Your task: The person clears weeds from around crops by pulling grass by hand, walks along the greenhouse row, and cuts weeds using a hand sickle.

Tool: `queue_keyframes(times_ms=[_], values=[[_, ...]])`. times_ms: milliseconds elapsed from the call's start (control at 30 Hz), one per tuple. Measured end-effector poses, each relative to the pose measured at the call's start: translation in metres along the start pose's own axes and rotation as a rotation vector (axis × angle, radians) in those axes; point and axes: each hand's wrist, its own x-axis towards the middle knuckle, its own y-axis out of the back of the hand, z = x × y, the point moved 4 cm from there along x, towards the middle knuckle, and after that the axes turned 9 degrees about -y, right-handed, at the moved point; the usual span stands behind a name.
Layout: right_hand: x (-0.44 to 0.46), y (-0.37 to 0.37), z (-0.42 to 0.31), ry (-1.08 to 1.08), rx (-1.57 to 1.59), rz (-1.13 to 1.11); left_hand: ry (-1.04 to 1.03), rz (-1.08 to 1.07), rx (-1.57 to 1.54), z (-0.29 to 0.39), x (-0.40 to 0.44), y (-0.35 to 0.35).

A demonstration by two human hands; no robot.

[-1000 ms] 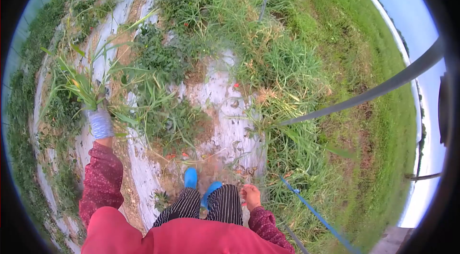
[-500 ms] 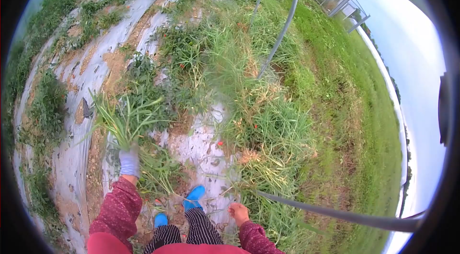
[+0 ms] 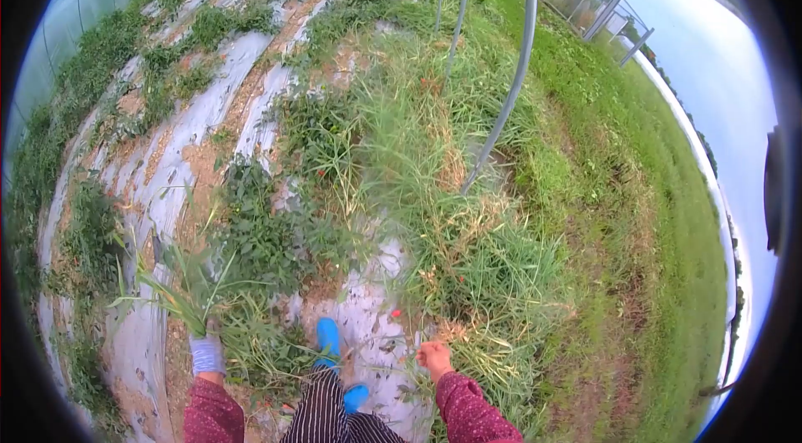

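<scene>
My left hand (image 3: 206,353), in a pale purple and grey glove, is closed around a bunch of long green grass (image 3: 190,301) with its blades fanning out ahead. It is low on the left, beside leafy plants and more flattened grass (image 3: 263,334). My right hand (image 3: 433,357) is bare, its fingers curled in, with nothing seen sticking out of them. It is close to the dense grass clump (image 3: 493,267) with dry straw-coloured stalks, and I cannot tell whether it touches them.
My blue shoes (image 3: 328,338) stand on torn plastic mulch (image 3: 368,292) with a small red fruit (image 3: 396,313) on it. Pepper-like plants (image 3: 267,234) line the rows at left. Curved metal hoops (image 3: 511,92) rise along the right, beside a green grass strip (image 3: 618,150).
My left hand has come down and nearer with the grass still in it. My right hand has moved forward toward the grass clump. My feet have shifted, and the view has tilted a little.
</scene>
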Motion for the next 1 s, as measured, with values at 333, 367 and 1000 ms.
queue_keyframes(times_ms=[333,367,1000], values=[[0.061,-0.021,-0.119,-0.050,-0.176,-0.091,-0.038,-0.042,0.066,0.001,0.119,-0.178],[0.056,-0.030,-0.146,-0.100,-0.127,0.042,-0.030,-0.103,0.119,0.028,0.125,-0.197],[0.246,-0.072,-0.345,-0.103,-0.066,0.171,0.546,-0.181,0.019,-0.096,0.311,-0.432]])
